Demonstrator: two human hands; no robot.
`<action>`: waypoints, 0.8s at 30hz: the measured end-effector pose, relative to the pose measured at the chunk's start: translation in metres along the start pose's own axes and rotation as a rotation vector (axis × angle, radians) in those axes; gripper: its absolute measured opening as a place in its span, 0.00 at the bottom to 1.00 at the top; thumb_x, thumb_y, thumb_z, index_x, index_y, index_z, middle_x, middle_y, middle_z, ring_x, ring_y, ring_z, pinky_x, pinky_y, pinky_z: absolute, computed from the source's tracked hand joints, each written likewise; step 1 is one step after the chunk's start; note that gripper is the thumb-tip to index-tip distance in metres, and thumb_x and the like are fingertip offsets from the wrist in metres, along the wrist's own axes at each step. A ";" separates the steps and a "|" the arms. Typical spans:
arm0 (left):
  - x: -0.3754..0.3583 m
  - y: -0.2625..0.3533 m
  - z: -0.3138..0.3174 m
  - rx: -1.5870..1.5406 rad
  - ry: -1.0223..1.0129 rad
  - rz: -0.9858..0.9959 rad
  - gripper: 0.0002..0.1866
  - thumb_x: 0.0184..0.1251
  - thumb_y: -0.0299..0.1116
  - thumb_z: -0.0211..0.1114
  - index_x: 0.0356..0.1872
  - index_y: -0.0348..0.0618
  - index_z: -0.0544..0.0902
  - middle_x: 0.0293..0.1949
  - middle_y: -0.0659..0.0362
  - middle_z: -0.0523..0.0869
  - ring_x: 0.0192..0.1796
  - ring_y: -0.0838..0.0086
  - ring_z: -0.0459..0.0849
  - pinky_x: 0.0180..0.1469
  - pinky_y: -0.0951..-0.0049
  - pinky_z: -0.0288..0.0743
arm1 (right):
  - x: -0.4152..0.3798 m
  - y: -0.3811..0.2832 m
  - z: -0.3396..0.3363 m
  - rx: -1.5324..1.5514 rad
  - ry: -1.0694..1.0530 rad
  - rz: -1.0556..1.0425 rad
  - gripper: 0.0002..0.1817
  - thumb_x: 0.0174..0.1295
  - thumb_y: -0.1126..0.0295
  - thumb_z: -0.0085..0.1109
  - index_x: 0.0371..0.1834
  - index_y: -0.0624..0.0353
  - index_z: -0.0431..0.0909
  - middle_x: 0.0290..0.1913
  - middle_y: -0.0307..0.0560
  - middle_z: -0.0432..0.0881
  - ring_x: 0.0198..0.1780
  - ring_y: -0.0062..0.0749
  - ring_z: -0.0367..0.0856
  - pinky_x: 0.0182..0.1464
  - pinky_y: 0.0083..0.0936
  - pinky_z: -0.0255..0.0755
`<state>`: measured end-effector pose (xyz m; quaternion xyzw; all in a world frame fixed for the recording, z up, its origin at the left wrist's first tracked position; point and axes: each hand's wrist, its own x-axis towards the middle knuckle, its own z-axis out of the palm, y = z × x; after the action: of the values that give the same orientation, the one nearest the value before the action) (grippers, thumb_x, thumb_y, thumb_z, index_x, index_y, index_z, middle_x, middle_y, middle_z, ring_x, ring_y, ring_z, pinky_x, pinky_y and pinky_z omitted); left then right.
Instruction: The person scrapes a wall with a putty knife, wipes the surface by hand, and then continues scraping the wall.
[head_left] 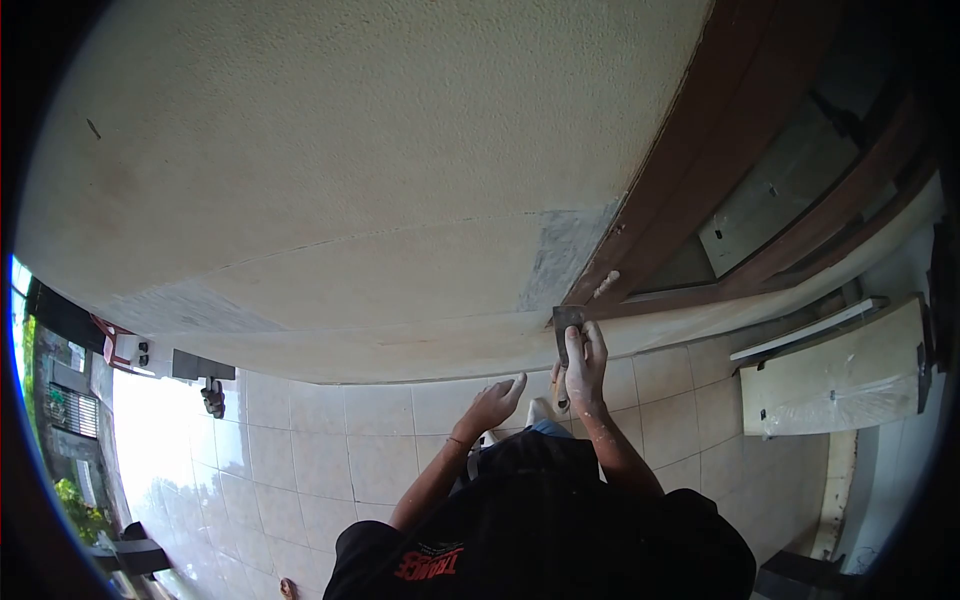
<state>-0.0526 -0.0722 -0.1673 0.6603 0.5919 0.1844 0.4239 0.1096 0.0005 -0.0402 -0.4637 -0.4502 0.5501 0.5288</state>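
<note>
My right hand (588, 372) is closed around a putty knife (567, 322) with a dark, wide blade, held upright close to the bottom corner of a brown window frame (640, 270). One finger lies along the blade, and whitish dust coats the hand. Lower and to the left, my left hand (490, 408) is in front of my body, fingers partly stretched and apart, with nothing clearly seen in it. The cream wall (400, 270) ahead has a grey-white patch (568, 250) beside the frame, and a thin crack runs leftward from it.
Another pale patch (195, 307) marks the wall at left. A plastic-wrapped cream panel (835, 375) leans at the right on the tiled floor (380, 420). Dark footwear (213, 397) lies at left near a grey block (203, 364). Greenery shows beyond the bright opening.
</note>
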 end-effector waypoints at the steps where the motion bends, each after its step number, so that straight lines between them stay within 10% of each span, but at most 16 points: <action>1: -0.001 0.021 -0.018 -0.287 0.054 -0.047 0.23 0.80 0.42 0.46 0.53 0.28 0.77 0.48 0.42 0.83 0.50 0.56 0.84 0.54 0.57 0.75 | 0.002 -0.002 0.005 -0.001 -0.017 -0.012 0.15 0.74 0.58 0.53 0.35 0.58 0.67 0.21 0.35 0.68 0.16 0.18 0.70 0.15 0.20 0.66; 9: 0.025 0.104 -0.067 -0.629 0.666 0.309 0.08 0.78 0.30 0.55 0.43 0.34 0.75 0.28 0.58 0.80 0.34 0.80 0.77 0.37 0.74 0.71 | 0.023 0.008 0.026 -0.171 -0.075 -0.241 0.14 0.73 0.66 0.57 0.29 0.61 0.71 0.19 0.35 0.75 0.22 0.13 0.69 0.23 0.20 0.62; 24: 0.063 0.046 -0.013 -0.703 0.773 0.227 0.08 0.78 0.31 0.55 0.38 0.37 0.73 0.26 0.60 0.79 0.30 0.83 0.74 0.29 0.75 0.68 | 0.029 0.110 0.037 -0.277 0.154 -0.420 0.17 0.72 0.64 0.56 0.26 0.61 0.68 0.19 0.42 0.75 0.21 0.19 0.71 0.22 0.25 0.63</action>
<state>-0.0190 -0.0054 -0.1406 0.4224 0.5322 0.6461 0.3477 0.0551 0.0259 -0.1433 -0.4683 -0.5661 0.3246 0.5957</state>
